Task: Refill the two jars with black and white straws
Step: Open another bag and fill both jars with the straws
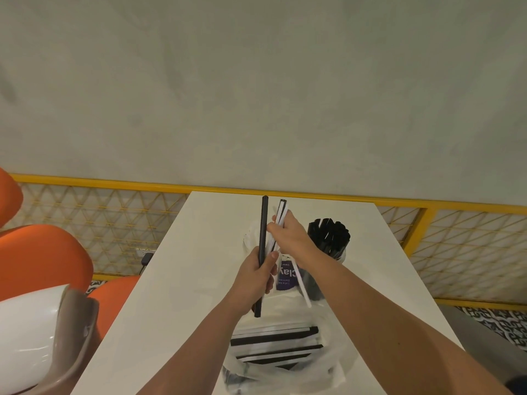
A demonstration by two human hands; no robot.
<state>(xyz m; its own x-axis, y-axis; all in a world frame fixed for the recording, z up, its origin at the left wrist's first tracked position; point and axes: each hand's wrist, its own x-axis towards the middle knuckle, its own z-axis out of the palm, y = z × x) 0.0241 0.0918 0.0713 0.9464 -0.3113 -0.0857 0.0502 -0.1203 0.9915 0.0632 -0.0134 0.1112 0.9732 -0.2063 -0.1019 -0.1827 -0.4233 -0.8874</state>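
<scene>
Bare left hand [258,273], bare right hand [288,233], bare forearms [379,306]

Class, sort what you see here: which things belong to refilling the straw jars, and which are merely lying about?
Belongs to the job:
- black straw, gripped by the left hand
- white and black straws, held by the right hand
- jar of black straws
- plastic bag of spare straws

Merely about:
- orange chairs
- yellow railing
</scene>
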